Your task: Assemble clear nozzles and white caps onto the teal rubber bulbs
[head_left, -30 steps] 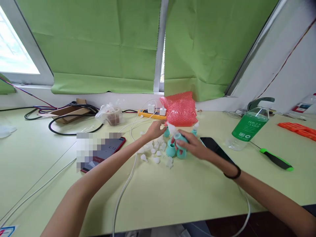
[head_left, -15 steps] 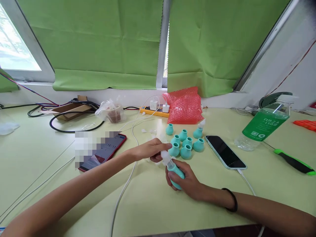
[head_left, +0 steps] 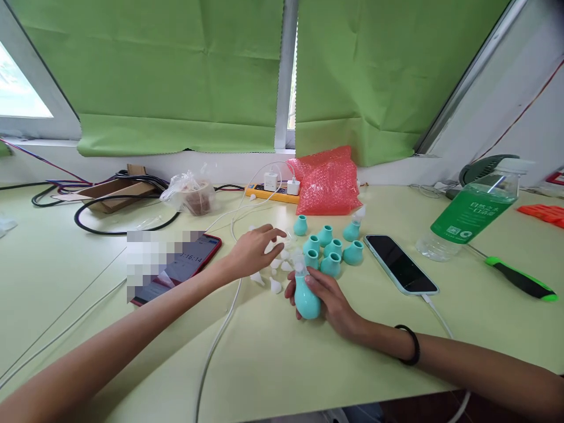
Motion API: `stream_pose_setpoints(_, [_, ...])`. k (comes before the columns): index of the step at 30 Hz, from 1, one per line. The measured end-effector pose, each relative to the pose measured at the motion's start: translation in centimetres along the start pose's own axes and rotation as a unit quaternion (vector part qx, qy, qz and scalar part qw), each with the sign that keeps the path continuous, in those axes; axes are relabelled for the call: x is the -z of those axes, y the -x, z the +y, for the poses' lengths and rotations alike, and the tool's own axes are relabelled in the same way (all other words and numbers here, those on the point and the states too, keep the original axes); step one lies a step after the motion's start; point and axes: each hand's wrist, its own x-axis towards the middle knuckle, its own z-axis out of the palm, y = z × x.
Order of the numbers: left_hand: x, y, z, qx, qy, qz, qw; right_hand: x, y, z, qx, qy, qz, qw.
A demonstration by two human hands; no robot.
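My right hand (head_left: 335, 302) is closed round a turquoise squeeze bulb (head_left: 307, 298), held upright with a clear plastic piece in its neck. My left hand (head_left: 251, 251) is apart from it, fingers spread and slightly bent, over a scatter of small clear and white plastic parts. One white pointed tip (head_left: 275, 286) lies just below that hand. Several more turquoise bulbs with open necks stand beyond my right hand, among them a near bulb (head_left: 330, 265). Another bulb (head_left: 351, 231) at the back right carries a clear tip.
A phone on a cable (head_left: 400, 264) lies to the right, near a tilted green-labelled bottle (head_left: 469, 214) and a screwdriver (head_left: 522, 279). At left lies a red-edged phone (head_left: 189, 264). Behind are a pink bubble-wrap bag (head_left: 328, 182) and an orange power strip (head_left: 282, 195). White cables cross the table.
My left hand has drawn away from the bulb's clear top to the left, and its fingers have opened. My right hand has turned the held bulb more upright.
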Motion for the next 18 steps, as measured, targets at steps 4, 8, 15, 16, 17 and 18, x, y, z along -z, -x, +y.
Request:
stream_pose_setpoints(4, [1.9,0.5,2.8,-0.046,0.128,-0.055,0.989,-0.2,0.3,-0.3,0.007,0.009,0.010,1.000])
stream_pose_setpoints(8, [2.1,1.4,4.9,-0.146,0.106,0.032,0.983,-0.4,0.6,-0.9,0.048,0.057,0.035,0.997])
stream_pose_setpoints(15, [1.5,1.6,5.2,-0.131,0.169,0.028,0.976,-0.6,0.8,-1.2,0.070,0.080,0.045,0.993])
stream_pose_setpoints(16, [1.5,1.6,5.1,-0.125,0.175,0.025,0.976,-0.6,0.9,-1.2,0.072,0.084,0.048,0.993])
stream_pose_setpoints(17, [1.5,1.5,5.1,-0.121,0.177,0.023,0.977,-0.6,0.9,-1.1,0.074,0.087,0.052,0.992])
stream_pose_setpoints(18, [1.4,1.6,5.2,-0.119,0.173,0.026,0.977,-0.6,0.9,-1.0,0.076,0.088,0.056,0.992])
